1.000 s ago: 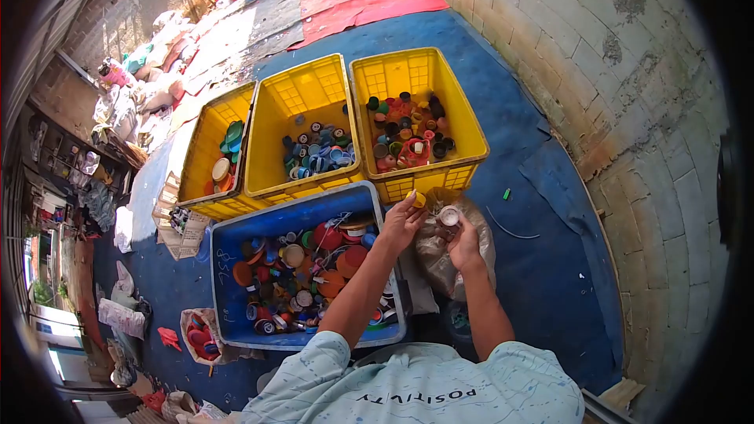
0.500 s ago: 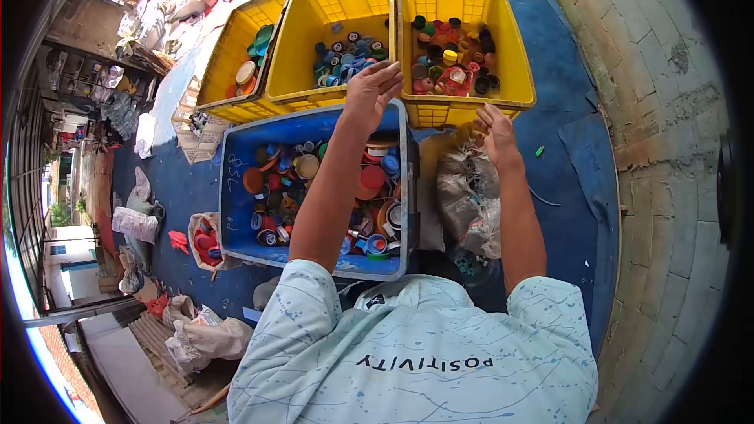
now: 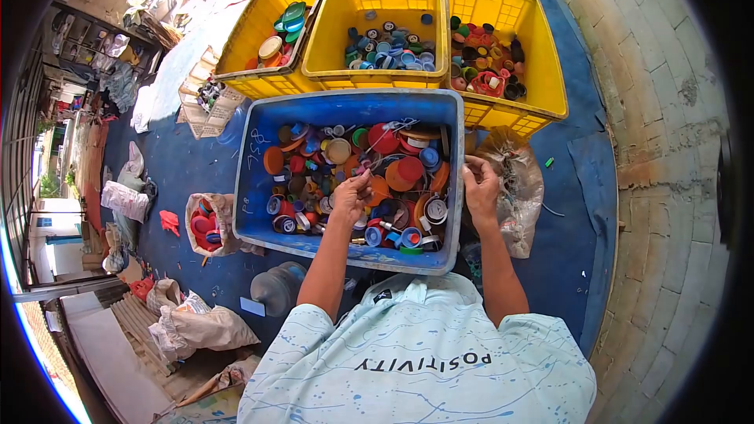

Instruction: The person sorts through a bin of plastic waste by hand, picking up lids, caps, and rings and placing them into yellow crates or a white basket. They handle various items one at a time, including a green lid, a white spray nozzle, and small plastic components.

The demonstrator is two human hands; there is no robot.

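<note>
A blue bin (image 3: pixel 350 100) full of mixed plastic caps and lids lies in front of me. Over the caps, my left hand (image 3: pixel 351 198) is closed in a pinch, with a small pinkish thing at its fingertips that I cannot make out. An orange-red lid (image 3: pixel 403 173) lies among the caps to the right of that hand. Just outside the bin's right rim, my right hand (image 3: pixel 481 191) has curled fingers with thumb and fingertips close together. What it holds, if anything, is hidden. A clear plastic sack (image 3: pixel 525 196) stands beside my right hand.
Behind the blue bin are three yellow crates: a left one (image 3: pixel 236 55) with green and orange lids, a middle one (image 3: pixel 377 76) with mostly blue caps, and a right one (image 3: pixel 550 104) with red and black caps. A small sack (image 3: pixel 225 245) of red lids stands left. A block wall (image 3: pixel 660 188) borders the right.
Both hands have come back from near the yellow crates, the left to above the blue bin and the right beside its rim. Fingers that were extended are now curled. The view has shifted.
</note>
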